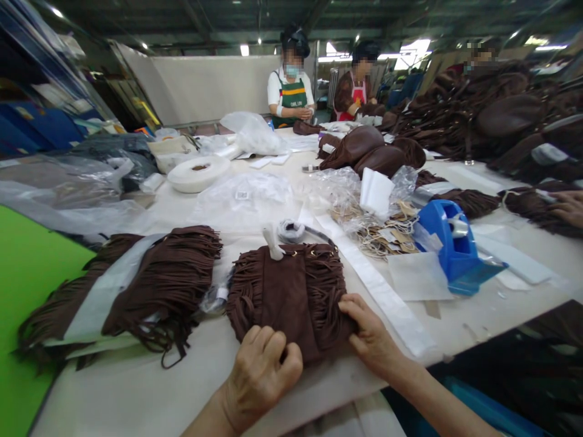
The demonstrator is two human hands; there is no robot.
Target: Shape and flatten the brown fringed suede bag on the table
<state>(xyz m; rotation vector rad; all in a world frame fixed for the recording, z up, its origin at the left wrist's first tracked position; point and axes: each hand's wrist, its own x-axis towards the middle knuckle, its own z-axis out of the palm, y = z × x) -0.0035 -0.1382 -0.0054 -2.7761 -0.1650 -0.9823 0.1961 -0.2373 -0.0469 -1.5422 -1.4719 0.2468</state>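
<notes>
Dark brown fringed bag (288, 303): lies on the white table (136, 391) near its front edge, between the two hands; smooth panel down the middle, fringe either side.
Left hand (266, 367): fingers curled at the bag's near edge, knuckles up; fingertips hidden, cannot tell whether they grip.
Right hand (370, 331): thumb and fingers closed on the bag's right edge.
Fringed bundle (175, 282): just left of the bag, pale band (112, 285) across it.
White strip (371, 282): slants past the bag's right side.
Blue tape dispenser (449, 252): beyond the right hand, heap of tags (394, 235) near it.
White roll (198, 175): farther back, left.
Across the table: a person in a green apron (294, 100), another in a red apron (359, 96).
</notes>
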